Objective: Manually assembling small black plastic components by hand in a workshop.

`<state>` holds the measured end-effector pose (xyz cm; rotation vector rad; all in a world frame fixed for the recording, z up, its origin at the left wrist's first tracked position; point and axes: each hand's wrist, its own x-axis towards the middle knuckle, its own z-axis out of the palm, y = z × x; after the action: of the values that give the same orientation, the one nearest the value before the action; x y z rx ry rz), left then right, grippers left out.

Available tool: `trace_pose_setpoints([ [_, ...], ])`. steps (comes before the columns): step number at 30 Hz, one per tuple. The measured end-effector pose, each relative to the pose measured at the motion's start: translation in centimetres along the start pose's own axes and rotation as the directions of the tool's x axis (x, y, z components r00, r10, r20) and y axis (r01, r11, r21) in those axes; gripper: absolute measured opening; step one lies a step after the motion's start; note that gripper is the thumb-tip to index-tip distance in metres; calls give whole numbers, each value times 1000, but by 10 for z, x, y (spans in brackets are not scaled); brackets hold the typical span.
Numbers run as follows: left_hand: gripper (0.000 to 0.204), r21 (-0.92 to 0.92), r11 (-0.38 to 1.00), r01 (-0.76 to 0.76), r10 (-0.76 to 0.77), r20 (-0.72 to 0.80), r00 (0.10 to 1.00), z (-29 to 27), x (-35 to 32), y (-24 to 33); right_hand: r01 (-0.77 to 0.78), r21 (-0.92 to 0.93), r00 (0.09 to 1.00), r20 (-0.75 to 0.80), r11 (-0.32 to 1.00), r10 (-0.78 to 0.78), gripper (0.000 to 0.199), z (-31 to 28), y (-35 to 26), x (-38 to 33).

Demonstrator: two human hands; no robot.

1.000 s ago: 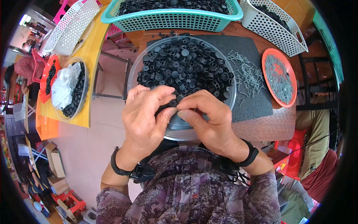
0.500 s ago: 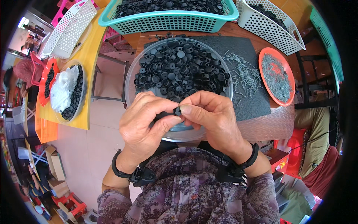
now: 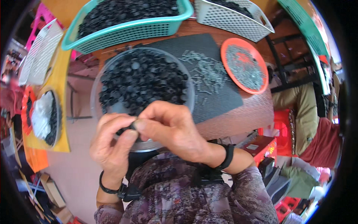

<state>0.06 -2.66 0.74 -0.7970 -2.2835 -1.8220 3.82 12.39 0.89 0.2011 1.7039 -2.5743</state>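
Over the near edge of a clear round tub (image 3: 192,97), my left hand (image 3: 112,140) pinches a small black plastic part (image 3: 125,130) between thumb and fingers. The thumb and fingertips of my right hand (image 3: 169,128) are closed at the right end of that same part. Whether anything smaller sits between the right fingertips is hidden. Heaped in the tub are many black plastic pieces (image 3: 145,80), round and cap-like. To its right, loose grey screws (image 3: 207,71) lie scattered on a dark mat (image 3: 186,43).
An orange-red plate (image 3: 226,61) of screws stands at the right. A teal basket (image 3: 130,33) and a white basket (image 3: 231,24), both with black pieces, line the back. On the left, a yellow table (image 3: 63,123) carries a bag-topped tub (image 3: 55,112) and another white basket (image 3: 41,56).
The view has swung to the right, so the table and tub sit farther left in the picture. Both hands still grip the black part over the tub's near edge.
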Motion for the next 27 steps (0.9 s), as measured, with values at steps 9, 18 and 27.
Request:
trace_pose_setpoints([
  [9,22,-381,908,173,-165,54,985,-2,0,-7,191,-885,806,-105,424,-582,16,-88,-8,-25],
  [18,24,-503,802,321,-296,132,946,-1,4,-5,274,-958,846,283,-86,-453,21,-124,-6,-19],
  [27,22,-681,537,498,-364,346,865,-2,5,-15,351,-936,815,306,-1,-492,20,-104,-19,-27],
])
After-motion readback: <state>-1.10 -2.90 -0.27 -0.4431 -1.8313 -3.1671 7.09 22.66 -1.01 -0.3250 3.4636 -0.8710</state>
